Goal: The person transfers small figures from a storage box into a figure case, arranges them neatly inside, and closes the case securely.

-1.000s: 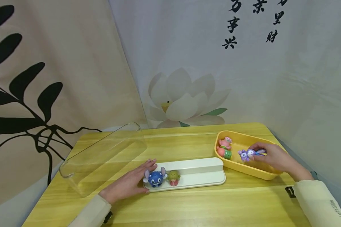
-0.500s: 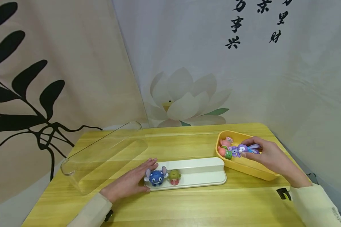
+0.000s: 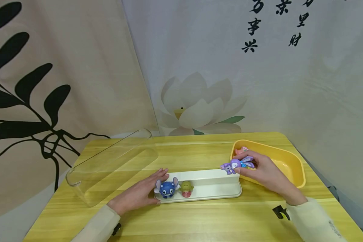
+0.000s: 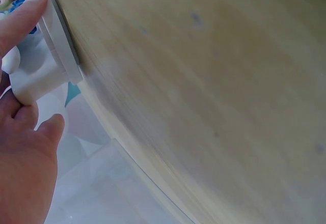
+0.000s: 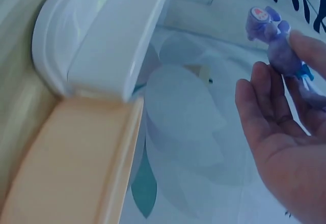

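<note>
My right hand [image 3: 267, 173] pinches a purple long-eared toy figurine [image 3: 235, 163] above the right end of a white stepped display base [image 3: 219, 192]. In the right wrist view the purple figurine [image 5: 282, 55] sits between thumb and fingers, off the surface. My left hand [image 3: 137, 195] grips the base's left end, its thumb at the front edge and fingers behind; the left wrist view shows the thumb [image 4: 25, 20] on the base's edge. On the base's lower step stand a blue big-eared figurine [image 3: 167, 189] and a green figurine with pink [image 3: 186, 189], side by side.
A yellow tray [image 3: 290, 164] stands at the right, close to the base; a pink figurine [image 3: 241, 150] shows in it, partly hidden by my right hand. A clear plastic cover [image 3: 112, 168] lies at the left. A printed curtain [image 3: 199, 67] hangs behind the table.
My right hand has lifted the purple figurine out of the yellow tray and carried it left, over the base's right end. My left hand has stayed on the base.
</note>
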Demonstrator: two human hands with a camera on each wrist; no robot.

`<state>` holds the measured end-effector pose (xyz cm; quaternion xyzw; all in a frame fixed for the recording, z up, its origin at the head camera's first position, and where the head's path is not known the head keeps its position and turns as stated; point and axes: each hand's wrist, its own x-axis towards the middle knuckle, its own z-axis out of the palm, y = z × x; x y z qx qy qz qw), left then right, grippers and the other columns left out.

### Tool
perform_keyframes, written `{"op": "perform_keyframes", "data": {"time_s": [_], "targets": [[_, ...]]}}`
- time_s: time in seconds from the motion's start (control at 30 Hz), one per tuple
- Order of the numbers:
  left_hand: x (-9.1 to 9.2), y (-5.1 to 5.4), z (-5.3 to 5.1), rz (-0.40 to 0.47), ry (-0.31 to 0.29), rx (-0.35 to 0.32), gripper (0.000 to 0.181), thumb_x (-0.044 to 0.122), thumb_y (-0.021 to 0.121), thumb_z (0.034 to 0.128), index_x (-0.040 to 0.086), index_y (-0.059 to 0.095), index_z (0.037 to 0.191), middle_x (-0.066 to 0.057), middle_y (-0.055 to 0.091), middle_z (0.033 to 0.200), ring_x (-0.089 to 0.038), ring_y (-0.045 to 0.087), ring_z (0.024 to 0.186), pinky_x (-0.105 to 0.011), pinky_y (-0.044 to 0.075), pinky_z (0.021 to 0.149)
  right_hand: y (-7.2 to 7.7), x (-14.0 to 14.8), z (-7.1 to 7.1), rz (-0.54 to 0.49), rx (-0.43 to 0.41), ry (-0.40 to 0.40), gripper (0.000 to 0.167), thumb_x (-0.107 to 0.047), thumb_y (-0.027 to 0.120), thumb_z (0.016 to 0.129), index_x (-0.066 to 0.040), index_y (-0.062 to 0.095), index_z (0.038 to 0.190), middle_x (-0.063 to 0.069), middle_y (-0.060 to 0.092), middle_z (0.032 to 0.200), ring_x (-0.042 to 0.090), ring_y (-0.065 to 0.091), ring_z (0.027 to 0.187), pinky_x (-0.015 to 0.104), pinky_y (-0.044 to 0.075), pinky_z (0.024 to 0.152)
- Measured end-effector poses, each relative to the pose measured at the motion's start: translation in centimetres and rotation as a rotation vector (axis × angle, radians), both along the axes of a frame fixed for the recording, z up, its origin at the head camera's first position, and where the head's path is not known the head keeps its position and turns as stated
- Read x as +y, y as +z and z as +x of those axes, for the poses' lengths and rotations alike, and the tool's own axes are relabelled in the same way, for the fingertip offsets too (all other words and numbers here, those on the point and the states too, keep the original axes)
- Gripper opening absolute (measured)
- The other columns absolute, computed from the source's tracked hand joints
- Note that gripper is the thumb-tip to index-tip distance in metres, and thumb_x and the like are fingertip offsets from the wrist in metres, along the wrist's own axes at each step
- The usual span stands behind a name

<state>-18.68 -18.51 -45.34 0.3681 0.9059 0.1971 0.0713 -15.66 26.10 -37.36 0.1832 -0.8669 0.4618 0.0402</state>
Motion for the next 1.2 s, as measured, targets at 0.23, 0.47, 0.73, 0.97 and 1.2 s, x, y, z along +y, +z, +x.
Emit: {"op": "perform_keyframes", "data": {"time_s": [0.23,0.47,0.73,0.97,1.2], "targets": [[0.1,0.0,0.0,0.007,-0.006,-0.009,0.095,0.028,0.086,0.0852,0.014,0.034,0.163,-0.007,0.017,0.173,-0.026,0.019,0.157,-0.049,0.032,0.122,-1.2,-2.7,-0.1,-0.006,0.010,0.040,0.029,-0.021,0.082,0.091,-0.016,0.072,0.117,0.003,0.067,0.111,0.022,0.064,0.096,0.024,0.058,0.078],[0.1,0.0,0.0,0.005,-0.009,-0.002,0.095,0.028,0.087,0.0851,0.014,0.034,0.163,-0.007,0.018,0.173,-0.026,0.020,0.157,-0.049,0.033,0.121,-2.2,-4.9,-0.2,0.003,0.029,0.103,0.027,-0.025,0.082,0.091,-0.017,0.074,0.116,-0.004,0.071,0.110,0.013,0.066,0.092,0.028,0.061,0.084],[0.1,0.0,0.0,-0.001,-0.013,0.003,0.095,0.030,0.086,0.0854,0.014,0.034,0.163,-0.007,0.017,0.173,-0.026,0.020,0.157,-0.049,0.033,0.121,-3.5,-6.9,-0.3,0.186,0.166,0.157,0.025,-0.021,0.082,0.090,-0.016,0.074,0.114,-0.007,0.071,0.111,0.013,0.067,0.102,0.036,0.060,0.090],[0.1,0.0,-0.1,-0.011,-0.012,0.009,0.096,0.029,0.087,0.0852,0.016,0.033,0.163,-0.007,0.018,0.173,-0.025,0.020,0.157,-0.048,0.033,0.121,-4.5,-8.1,-0.5,0.265,0.262,0.166,0.023,-0.016,0.085,0.087,-0.013,0.073,0.107,-0.005,0.072,0.102,0.017,0.070,0.091,0.034,0.061,0.080],[0.1,0.1,0.0,-0.001,-0.012,-0.005,0.094,0.028,0.087,0.0849,0.015,0.035,0.163,-0.006,0.017,0.173,-0.025,0.019,0.157,-0.048,0.033,0.121,-4.9,-8.8,-0.5,0.332,0.296,0.180,0.023,-0.016,0.084,0.088,-0.011,0.073,0.108,-0.005,0.068,0.104,0.017,0.068,0.088,0.030,0.059,0.077]]}}
